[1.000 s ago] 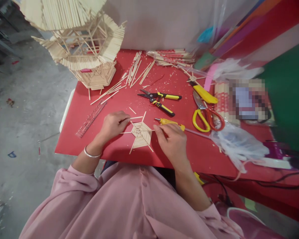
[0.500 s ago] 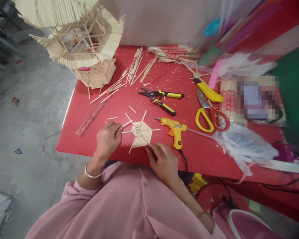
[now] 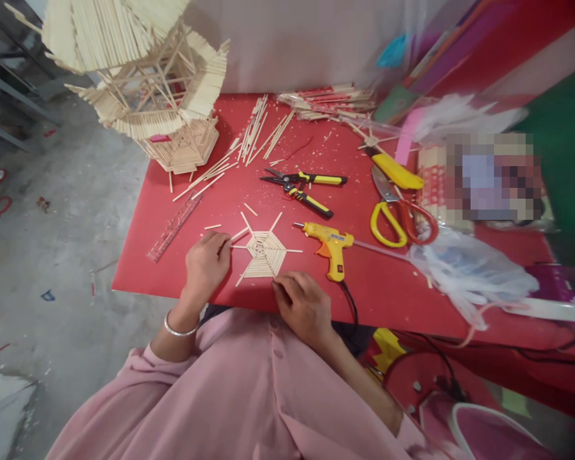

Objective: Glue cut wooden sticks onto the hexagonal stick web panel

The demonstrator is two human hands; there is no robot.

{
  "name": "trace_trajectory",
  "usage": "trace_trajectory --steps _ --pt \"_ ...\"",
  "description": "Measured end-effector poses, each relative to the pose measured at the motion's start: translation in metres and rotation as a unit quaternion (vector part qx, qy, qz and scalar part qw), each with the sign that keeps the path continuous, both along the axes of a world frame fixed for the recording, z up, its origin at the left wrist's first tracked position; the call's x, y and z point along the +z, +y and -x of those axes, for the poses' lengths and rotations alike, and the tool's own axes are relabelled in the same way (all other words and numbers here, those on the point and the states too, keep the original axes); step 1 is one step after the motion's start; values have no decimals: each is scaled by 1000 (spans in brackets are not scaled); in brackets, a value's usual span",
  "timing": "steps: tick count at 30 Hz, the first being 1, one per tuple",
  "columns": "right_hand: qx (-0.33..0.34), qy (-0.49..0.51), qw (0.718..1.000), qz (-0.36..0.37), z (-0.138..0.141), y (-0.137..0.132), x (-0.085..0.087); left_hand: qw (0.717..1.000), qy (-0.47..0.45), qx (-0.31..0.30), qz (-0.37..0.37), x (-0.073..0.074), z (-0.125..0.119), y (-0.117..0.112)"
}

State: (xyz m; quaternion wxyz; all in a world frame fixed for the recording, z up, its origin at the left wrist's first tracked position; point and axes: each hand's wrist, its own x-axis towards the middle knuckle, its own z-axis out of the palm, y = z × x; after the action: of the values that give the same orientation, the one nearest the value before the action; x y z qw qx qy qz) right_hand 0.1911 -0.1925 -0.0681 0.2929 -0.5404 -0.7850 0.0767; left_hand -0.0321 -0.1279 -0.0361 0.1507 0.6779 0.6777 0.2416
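Note:
A six-spoked web of thin wooden sticks (image 3: 268,260) lies flat on the red table, several of its sections filled with rows of sticks. My right hand (image 3: 303,306) pinches the end of its lower right spoke. Closed at the web's left side, my left hand (image 3: 207,263) has a short stick (image 3: 240,234) between thumb and forefinger, its far end near the upper left spoke. Just right of the web lies a yellow glue gun (image 3: 334,248), a glue stick in its back. Two loose stick pieces, one being a short stick piece (image 3: 213,227), lie above my left hand.
A tall stick-built pagoda model (image 3: 182,144) stands at the back left. Beyond the web are pliers (image 3: 297,185), scissors (image 3: 393,217), a yellow-handled cutter (image 3: 395,169), a clear ruler (image 3: 175,229) and loose sticks (image 3: 253,131). Plastic bags (image 3: 474,268) crowd the right side.
The web has turned slightly clockwise, with my right hand staying at its lower right spoke. My left hand still holds the short stick. The whole view has shifted a little.

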Motion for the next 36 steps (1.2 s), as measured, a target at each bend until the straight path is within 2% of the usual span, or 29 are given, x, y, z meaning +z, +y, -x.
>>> trace_trajectory --steps 8,18,20,24,29,36 --pt "9 17 1000 -13 -2 0 -4 992 95 16 87 9 0 -4" --pt "21 15 1000 3 -5 -1 -8 990 78 18 120 9 8 -12" --pt "23 13 1000 4 -6 -1 -9 993 41 9 108 8 10 -9" --pt "23 9 1000 -2 -7 -2 -8 999 -28 -23 33 6 10 2" --pt "14 -5 1000 -16 -9 -3 -7 998 -28 -64 -1 2 6 16" --pt "17 -9 1000 0 -11 -3 -7 997 -37 -72 -10 -2 7 16"
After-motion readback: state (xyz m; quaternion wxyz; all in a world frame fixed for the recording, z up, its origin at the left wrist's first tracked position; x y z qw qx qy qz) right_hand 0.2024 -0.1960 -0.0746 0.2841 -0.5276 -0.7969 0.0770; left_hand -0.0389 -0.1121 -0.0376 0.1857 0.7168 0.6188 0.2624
